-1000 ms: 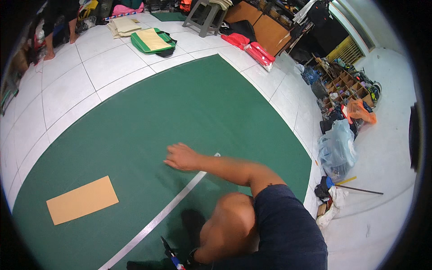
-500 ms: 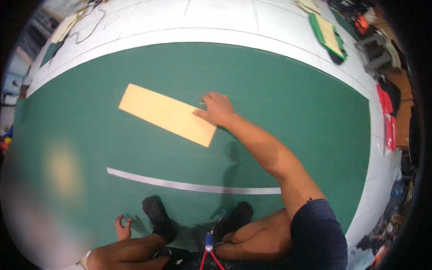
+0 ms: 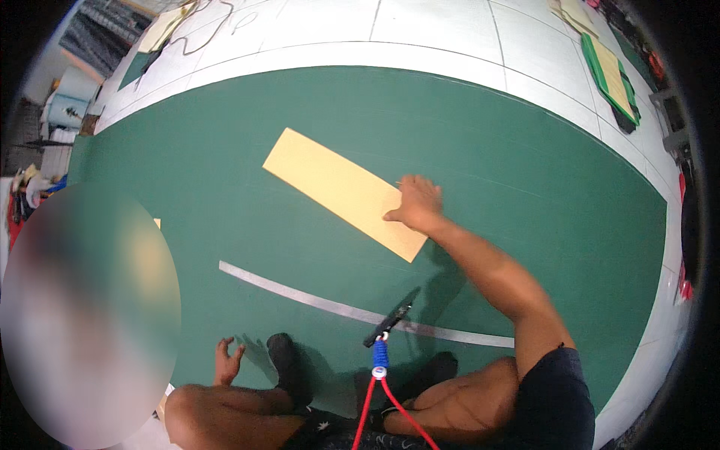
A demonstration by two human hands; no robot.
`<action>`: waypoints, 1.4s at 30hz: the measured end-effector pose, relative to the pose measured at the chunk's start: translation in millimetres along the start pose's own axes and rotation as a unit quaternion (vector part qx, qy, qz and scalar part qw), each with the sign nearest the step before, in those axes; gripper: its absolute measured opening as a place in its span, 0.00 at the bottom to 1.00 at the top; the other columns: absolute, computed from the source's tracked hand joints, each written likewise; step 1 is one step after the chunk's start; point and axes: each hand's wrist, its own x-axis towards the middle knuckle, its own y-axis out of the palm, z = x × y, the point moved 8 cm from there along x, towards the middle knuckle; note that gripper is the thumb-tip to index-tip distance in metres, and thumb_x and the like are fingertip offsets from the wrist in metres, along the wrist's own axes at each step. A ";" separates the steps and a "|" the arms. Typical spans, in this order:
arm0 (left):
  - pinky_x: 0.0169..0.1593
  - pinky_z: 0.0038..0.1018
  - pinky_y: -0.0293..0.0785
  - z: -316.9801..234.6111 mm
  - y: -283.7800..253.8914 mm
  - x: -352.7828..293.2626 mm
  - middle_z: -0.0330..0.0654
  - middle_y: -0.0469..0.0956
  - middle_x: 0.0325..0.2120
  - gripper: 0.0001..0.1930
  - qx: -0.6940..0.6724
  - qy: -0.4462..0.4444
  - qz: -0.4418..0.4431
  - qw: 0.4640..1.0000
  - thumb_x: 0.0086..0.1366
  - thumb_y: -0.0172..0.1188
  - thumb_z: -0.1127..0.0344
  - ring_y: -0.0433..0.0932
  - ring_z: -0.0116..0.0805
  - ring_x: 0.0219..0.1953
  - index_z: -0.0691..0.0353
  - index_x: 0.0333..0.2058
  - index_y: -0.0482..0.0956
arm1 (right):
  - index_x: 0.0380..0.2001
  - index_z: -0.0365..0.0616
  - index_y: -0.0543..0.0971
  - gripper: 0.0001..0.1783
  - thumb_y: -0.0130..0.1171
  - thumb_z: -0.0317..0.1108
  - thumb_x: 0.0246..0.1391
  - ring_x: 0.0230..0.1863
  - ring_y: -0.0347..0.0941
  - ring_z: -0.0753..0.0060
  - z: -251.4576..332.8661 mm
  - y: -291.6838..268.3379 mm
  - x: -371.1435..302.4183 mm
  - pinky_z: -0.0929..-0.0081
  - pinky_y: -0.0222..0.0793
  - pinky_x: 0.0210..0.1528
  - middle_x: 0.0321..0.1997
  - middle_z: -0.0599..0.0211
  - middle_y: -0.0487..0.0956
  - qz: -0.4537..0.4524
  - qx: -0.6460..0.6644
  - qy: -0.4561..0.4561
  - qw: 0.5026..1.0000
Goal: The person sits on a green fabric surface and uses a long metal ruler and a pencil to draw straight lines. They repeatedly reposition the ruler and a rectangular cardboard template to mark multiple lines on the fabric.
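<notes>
Right hand (image 3: 417,206) pins card (image 3: 341,192) to mat (image 3: 525,172).
Palm flat, fingers spread, holds it steady; left hand (image 3: 226,361) rests open, empty.

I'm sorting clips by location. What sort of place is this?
Probably a workshop or hall floor used for craft work. A wide green mat covers white floor tiles, the right hand presses a tan cardboard strip, and supplies pile along the edges.

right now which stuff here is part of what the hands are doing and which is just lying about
In hand:
right hand pressing on tan cardboard sheet
left hand resting on green floor

Lying about:
green folder
dangling red cord
</notes>
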 end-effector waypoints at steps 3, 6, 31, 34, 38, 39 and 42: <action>0.68 0.46 0.62 -3.2 4.1 27.3 0.61 0.70 0.61 0.29 0.052 0.032 -0.017 0.998 0.64 0.68 0.52 0.65 0.58 0.67 0.68 0.56 0.77 | 0.56 0.47 0.70 0.43 0.80 0.51 0.39 0.55 0.76 0.52 3.4 6.6 -3.3 0.50 0.60 0.59 0.52 0.56 0.80 0.030 0.018 0.020 0.999; 0.67 0.44 0.64 -21.1 7.0 48.3 0.59 0.74 0.59 0.28 -0.018 0.043 -0.031 0.998 0.65 0.66 0.52 0.69 0.57 0.65 0.67 0.56 0.77 | 0.57 0.47 0.69 0.40 0.78 0.45 0.43 0.53 0.79 0.48 -2.6 19.5 -29.2 0.50 0.67 0.57 0.51 0.53 0.81 0.063 0.075 0.024 0.995; 0.76 0.57 0.38 -108.2 22.0 135.1 0.61 0.51 0.73 0.51 0.007 0.199 -0.164 0.966 0.59 0.66 0.35 0.47 0.60 0.76 0.65 0.69 0.60 | 0.59 0.46 0.73 0.49 0.80 0.59 0.35 0.58 0.71 0.51 172.2 73.5 -33.2 0.53 0.64 0.59 0.56 0.57 0.75 -0.017 -0.178 -0.048 0.983; 0.76 0.57 0.37 -108.5 22.2 132.3 0.59 0.51 0.74 0.51 0.005 0.191 -0.179 0.965 0.58 0.66 0.34 0.46 0.59 0.76 0.64 0.69 0.61 | 0.52 0.47 0.76 0.41 0.80 0.56 0.37 0.57 0.71 0.52 170.3 67.4 -25.4 0.55 0.64 0.58 0.53 0.57 0.76 0.023 -0.172 -0.010 0.985; 0.76 0.56 0.36 -107.5 24.5 134.0 0.58 0.51 0.74 0.50 -0.006 0.167 -0.177 0.970 0.57 0.68 0.36 0.46 0.58 0.76 0.63 0.69 0.62 | 0.48 0.46 0.76 0.35 0.78 0.54 0.42 0.51 0.76 0.51 186.5 76.8 -8.7 0.55 0.66 0.55 0.47 0.56 0.80 0.052 -0.100 -0.035 0.993; 0.75 0.57 0.37 -108.9 25.0 135.5 0.58 0.51 0.73 0.50 -0.008 0.173 -0.180 0.968 0.56 0.69 0.38 0.47 0.58 0.76 0.63 0.69 0.62 | 0.47 0.46 0.76 0.33 0.77 0.53 0.44 0.49 0.78 0.50 196.5 82.5 -5.3 0.55 0.66 0.54 0.45 0.55 0.82 0.067 -0.068 -0.036 0.995; 0.75 0.57 0.39 -111.1 25.9 135.2 0.58 0.53 0.73 0.49 -0.016 0.180 -0.185 0.966 0.55 0.72 0.42 0.49 0.59 0.75 0.63 0.68 0.63 | 0.46 0.45 0.74 0.32 0.76 0.54 0.47 0.46 0.81 0.47 242.4 102.7 6.4 0.54 0.72 0.51 0.42 0.54 0.83 0.066 -0.059 -0.079 0.993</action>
